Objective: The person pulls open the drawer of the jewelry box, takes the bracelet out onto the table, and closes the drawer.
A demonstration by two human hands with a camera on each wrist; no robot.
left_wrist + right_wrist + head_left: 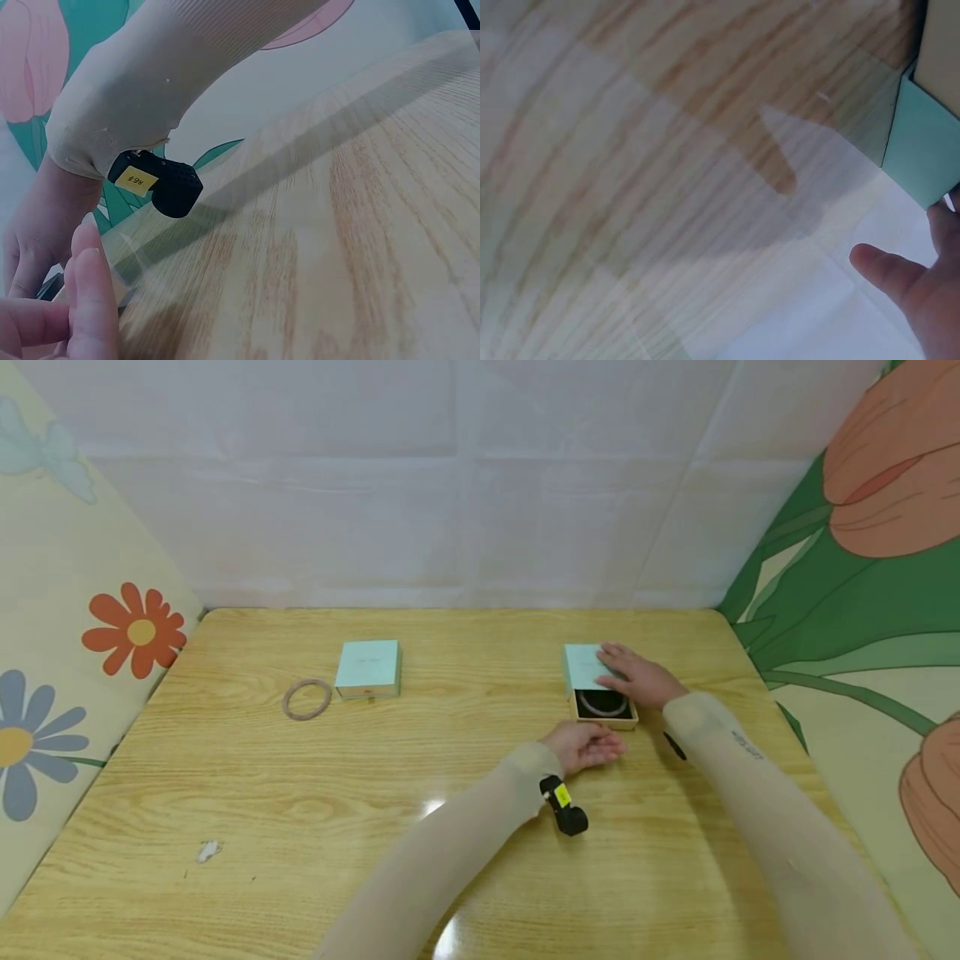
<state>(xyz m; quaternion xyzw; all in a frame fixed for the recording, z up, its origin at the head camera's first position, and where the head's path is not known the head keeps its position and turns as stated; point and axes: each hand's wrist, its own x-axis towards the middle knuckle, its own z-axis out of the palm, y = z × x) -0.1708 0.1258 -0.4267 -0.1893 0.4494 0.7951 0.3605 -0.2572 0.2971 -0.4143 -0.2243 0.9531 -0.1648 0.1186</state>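
Observation:
On the right, a pale mint jewelry box (583, 666) has its inner drawer (609, 723) slid partly out toward the front. A pinkish bangle (604, 711) lies on the drawer's black lining. My right hand (643, 680) holds the mint sleeve from its right side, fingers across the top; in the right wrist view one finger (889, 271) stands out beside the box corner (922, 146). My left hand (583, 747) is at the drawer's front edge, palm turned sideways, with loosely bent fingers (94, 292).
A second mint box (368, 667), shut, stands on the left of the wooden table (300, 793). Beside it lies another pinkish bangle (286, 703). A small white scrap (208, 851) is near the front left. White cloth (450, 527) hangs behind; flower-printed panels flank both sides.

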